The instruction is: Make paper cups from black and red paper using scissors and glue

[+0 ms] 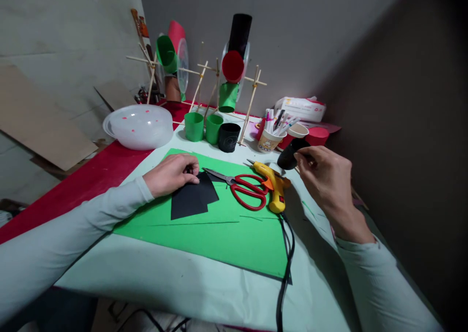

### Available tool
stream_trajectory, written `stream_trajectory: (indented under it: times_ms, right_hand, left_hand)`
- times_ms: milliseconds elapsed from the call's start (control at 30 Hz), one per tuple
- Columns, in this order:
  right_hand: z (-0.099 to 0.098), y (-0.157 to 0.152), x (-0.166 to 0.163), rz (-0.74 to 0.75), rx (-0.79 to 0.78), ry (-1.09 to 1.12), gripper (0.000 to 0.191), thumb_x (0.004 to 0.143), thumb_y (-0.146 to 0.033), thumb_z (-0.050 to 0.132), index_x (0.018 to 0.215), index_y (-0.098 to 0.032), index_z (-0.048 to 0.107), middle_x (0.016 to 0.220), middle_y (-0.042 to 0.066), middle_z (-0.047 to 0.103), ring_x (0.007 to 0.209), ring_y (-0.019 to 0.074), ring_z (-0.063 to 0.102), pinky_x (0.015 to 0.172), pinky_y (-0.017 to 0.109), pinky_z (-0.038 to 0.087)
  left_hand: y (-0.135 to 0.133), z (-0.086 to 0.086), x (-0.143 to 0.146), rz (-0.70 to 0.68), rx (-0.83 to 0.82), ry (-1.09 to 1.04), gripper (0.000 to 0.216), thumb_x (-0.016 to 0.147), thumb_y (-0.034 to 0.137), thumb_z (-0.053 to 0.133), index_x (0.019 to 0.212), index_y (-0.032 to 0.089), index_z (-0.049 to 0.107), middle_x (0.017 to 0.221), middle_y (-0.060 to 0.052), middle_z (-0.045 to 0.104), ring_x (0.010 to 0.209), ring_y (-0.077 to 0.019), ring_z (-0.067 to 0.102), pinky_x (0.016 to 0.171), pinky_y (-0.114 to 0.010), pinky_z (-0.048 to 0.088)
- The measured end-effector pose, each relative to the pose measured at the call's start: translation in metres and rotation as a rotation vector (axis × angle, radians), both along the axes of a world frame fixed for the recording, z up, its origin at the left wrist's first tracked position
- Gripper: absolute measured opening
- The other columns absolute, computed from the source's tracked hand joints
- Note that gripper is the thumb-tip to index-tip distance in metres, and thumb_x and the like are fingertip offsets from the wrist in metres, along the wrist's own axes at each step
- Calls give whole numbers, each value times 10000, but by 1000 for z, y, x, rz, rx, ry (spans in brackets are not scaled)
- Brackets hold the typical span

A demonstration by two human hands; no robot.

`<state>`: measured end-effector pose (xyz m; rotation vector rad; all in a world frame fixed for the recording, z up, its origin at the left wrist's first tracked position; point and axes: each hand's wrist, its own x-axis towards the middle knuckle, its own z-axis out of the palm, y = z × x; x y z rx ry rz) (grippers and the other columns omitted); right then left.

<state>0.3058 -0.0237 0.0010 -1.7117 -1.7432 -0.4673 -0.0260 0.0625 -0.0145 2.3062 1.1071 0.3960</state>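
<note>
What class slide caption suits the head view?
Left hand on black paper, right hand holding tilted black cup, scissors between.

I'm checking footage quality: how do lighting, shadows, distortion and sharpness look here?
Head view: dim overall, with the right-hand wall fading to near black at the upper right; head view: a dark shadow falls on the pale tablecloth below the right hand; head view: wide-angle stretching enlarges the sleeves toward the edges; head view: the scissors look fairly crisp.
</note>
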Motion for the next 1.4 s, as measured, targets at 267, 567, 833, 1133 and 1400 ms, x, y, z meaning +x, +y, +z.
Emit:
stream_trajectory:
  times_ms: [267,567,833,1133,1400]
  right_hand:
    - [12,-4,-2,25,63,166,112,862,-222,606,845,-196,715,814,94,724,649,230,608,646,374,450]
    - [29,-51,-43,299,-53,586,127,914,-315,683,860,-203,707,744,-6,679,667,158,645,592,261,504]
    - [25,-78,-50,521,-207,719,89,897,-225,721,813,-198,709,764,-9,682,668,126,627,607,225,495]
    - [17,-76,-59,740,-332,506,118,927,-216,686,816,-180,668,811,32,730,784,192,694,708,311,531]
    - [15,-78,-68,835,-344,413,88,937,-166,658,854,-173,685,828,63,743,779,191,704,710,316,560]
  left_hand:
    - [-5,21,-6,45,-90,-153,239,791,428,604,743,205,535,664,36,464,644,-151,424,613,-285,333]
    - [-58,17,25,-87,-483,-191,195,834,364,596,906,185,566,439,82,503,392,-107,435,424,-225,376]
    - [-88,4,37,-120,-529,-154,403,885,303,594,1269,222,502,546,87,595,361,-145,581,394,-234,464]
    - [-84,7,27,-162,-77,62,499,851,405,642,1303,197,608,887,-38,668,666,-201,607,618,-330,476]
    - [-63,16,6,-206,64,-36,463,872,390,672,1321,285,641,1064,-37,667,784,-200,590,747,-333,475]
